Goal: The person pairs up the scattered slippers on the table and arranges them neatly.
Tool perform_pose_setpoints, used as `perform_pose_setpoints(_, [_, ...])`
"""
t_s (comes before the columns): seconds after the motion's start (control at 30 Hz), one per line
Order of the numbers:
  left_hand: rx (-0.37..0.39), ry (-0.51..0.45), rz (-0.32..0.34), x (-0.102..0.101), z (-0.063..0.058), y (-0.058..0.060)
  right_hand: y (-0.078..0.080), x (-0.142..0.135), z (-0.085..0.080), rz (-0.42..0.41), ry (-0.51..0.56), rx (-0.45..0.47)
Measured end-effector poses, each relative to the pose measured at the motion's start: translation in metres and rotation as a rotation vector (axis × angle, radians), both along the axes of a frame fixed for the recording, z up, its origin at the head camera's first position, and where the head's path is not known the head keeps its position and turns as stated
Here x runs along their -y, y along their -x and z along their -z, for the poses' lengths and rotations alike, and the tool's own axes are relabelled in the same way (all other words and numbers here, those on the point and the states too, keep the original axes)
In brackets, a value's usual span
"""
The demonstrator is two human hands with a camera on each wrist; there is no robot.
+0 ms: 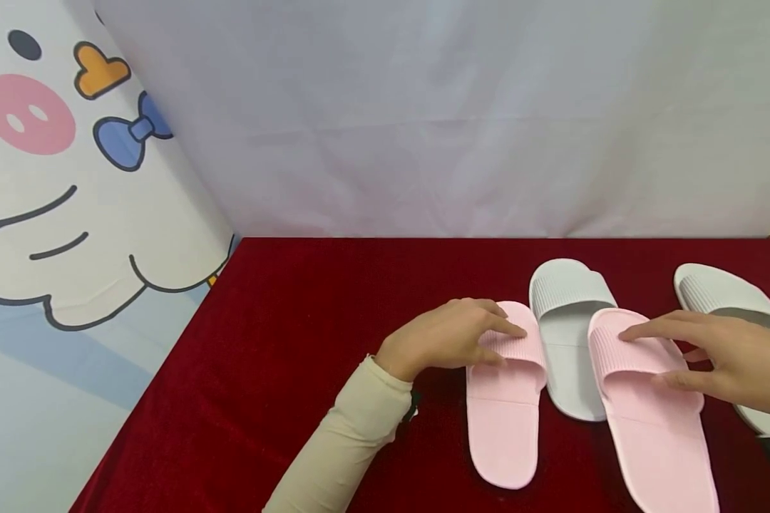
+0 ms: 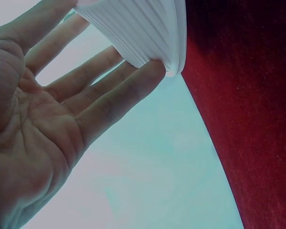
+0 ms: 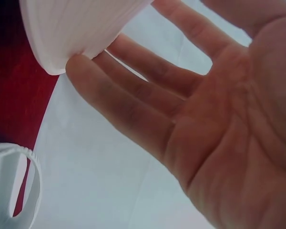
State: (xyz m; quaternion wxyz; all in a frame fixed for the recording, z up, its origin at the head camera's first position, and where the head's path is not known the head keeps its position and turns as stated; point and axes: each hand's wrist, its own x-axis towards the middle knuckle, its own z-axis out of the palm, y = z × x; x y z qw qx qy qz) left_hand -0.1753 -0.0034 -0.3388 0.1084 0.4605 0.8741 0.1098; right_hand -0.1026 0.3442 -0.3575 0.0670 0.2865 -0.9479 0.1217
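Two pink slippers with ribbed straps lie side by side on the red cloth. My left hand (image 1: 443, 338) reaches over the left pink slipper (image 1: 503, 427), fingertips at its strap and thumb by the strap's opening. In the left wrist view the extended fingers (image 2: 119, 100) meet the ribbed strap (image 2: 133, 33). My right hand (image 1: 725, 356) is over the right pink slipper (image 1: 661, 449), index finger on the strap and thumb by its opening. The right wrist view shows long, spread fingers (image 3: 119, 100) touching this slipper's upper (image 3: 71, 33).
A light grey slipper (image 1: 567, 342) lies between the pink pair, partly overlapped by the right one. Another light grey slipper (image 1: 725, 292) sits at the far right, partly behind my right hand. Red cloth (image 1: 282, 342) stretches left; a pale curtain (image 1: 455, 142) hangs behind.
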Motion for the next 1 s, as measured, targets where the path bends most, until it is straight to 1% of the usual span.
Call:
perform_pose_setpoints(0.1, [0.015, 0.006, 0.004, 0.000, -0.001, -0.001, -0.001, 0.005, -0.002, 0.013, -0.013, 0.054])
perform_pose_setpoints(0.17, [0.026, 0.013, 0.004, 0.000, -0.001, -0.002, -0.002, 0.010, -0.001, 0.014, 0.005, 0.076])
perform_pose_setpoints(0.27, [0.043, 0.018, 0.012, 0.000, -0.001, -0.003, -0.004, 0.018, 0.001, -0.010, 0.036, 0.075])
perform_pose_setpoints(0.37, [0.045, 0.019, 0.028, 0.000, -0.002, -0.003, -0.004, 0.025, 0.001, -0.036, 0.041, 0.074])
perform_pose_setpoints(0.53, [0.064, 0.020, 0.037, 0.000, -0.002, -0.005, -0.004, 0.034, 0.001, -0.063, 0.045, 0.114])
perform_pose_setpoints(0.63, [0.073, 0.016, 0.048, 0.000, -0.004, -0.006, -0.004, 0.040, 0.001, -0.098, 0.057, 0.096])
perform_pose_setpoints(0.77, [0.045, 0.021, 0.059, 0.000, -0.005, -0.007, -0.003, 0.047, 0.000, -0.127, 0.064, 0.035])
perform_pose_setpoints(1.0, [0.025, 0.061, 0.039, -0.001, -0.005, -0.004, 0.002, 0.056, 0.006, -0.142, 0.064, -0.036])
